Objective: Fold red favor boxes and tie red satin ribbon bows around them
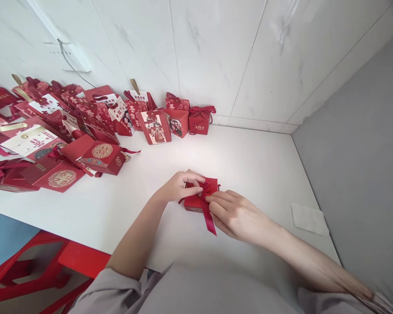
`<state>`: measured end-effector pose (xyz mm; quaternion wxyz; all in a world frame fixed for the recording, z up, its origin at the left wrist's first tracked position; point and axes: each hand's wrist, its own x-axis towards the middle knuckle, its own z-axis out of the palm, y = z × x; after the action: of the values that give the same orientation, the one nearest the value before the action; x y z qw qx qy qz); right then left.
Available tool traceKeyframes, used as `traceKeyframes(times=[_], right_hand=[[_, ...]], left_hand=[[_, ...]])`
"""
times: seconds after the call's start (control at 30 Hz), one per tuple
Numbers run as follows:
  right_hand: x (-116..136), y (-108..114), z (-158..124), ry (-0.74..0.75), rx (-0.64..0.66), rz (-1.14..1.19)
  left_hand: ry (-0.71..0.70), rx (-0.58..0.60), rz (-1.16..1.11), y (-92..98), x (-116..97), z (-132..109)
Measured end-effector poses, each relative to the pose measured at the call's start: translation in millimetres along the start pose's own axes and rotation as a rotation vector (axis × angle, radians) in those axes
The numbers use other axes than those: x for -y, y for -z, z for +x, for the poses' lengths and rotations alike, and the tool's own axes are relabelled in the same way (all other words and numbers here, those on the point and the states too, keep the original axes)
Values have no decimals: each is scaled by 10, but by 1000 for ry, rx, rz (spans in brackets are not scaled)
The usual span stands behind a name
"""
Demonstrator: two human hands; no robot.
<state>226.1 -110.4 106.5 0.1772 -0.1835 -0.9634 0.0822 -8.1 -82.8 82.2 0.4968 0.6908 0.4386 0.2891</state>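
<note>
A small red gift box (194, 203) sits on the white table in front of me. A dark red ribbon (210, 221) crosses its top, and one loose tail hangs over the near side. My left hand (183, 185) is at the box's left, thumb and fingers closed on the ribbon at the top. From the right, my right hand (231, 211) pinches the ribbon near the middle of the lid. The ribbon's shape between the fingertips is partly hidden.
Many red gift boxes (101, 114) crowd the table's left and back, against the marbled wall. One ribbon-tied box (200, 122) stands at that row's right end. A white tissue (309, 218) lies at the right edge. Red stools (81, 257) are below, front left.
</note>
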Motion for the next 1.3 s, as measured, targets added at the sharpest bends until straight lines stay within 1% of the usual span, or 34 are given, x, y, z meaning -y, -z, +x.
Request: traceKeyframes(times=[0.1,0.17,0.37,0.43,0.5,0.57,0.63,0.7,0.8,0.93,1.03,1.17,1.3], right_hand=[[-20,11,-2,-4,-7,25],[-43,35,-3,-38,-8,67],[-138,161,-59,-250,-21,182],[-177,178,-82,-329,2,307],[-224,163,-83,-413,29,515],[-284,119,-42,-488,26,708],[-350,67,49,-516,0,820],[-408,26,180,-520,-17,877],[-439,4,392,-547,8,904],[-386,14,561,-588,77,854],[-347,12,580,-595,106,795],[-332,-3,549,-545,109,675],[-306,-26,528,-533,90,660]], left_hand=[[-6,-10,48,-14,-31,-7],[7,-5,58,-16,-42,-17],[-31,7,43,-24,-8,-33],[-64,-24,54,-30,40,-27],[-105,-74,66,-27,104,-17],[-147,-135,67,-6,169,-10],[-169,-194,58,33,219,-12],[-160,-246,53,79,245,-26],[-111,-277,38,129,250,-63],[-66,-263,6,136,246,-102],[-53,-264,3,129,253,-108],[-69,-266,17,138,276,-97],[-97,-294,21,152,313,-73]])
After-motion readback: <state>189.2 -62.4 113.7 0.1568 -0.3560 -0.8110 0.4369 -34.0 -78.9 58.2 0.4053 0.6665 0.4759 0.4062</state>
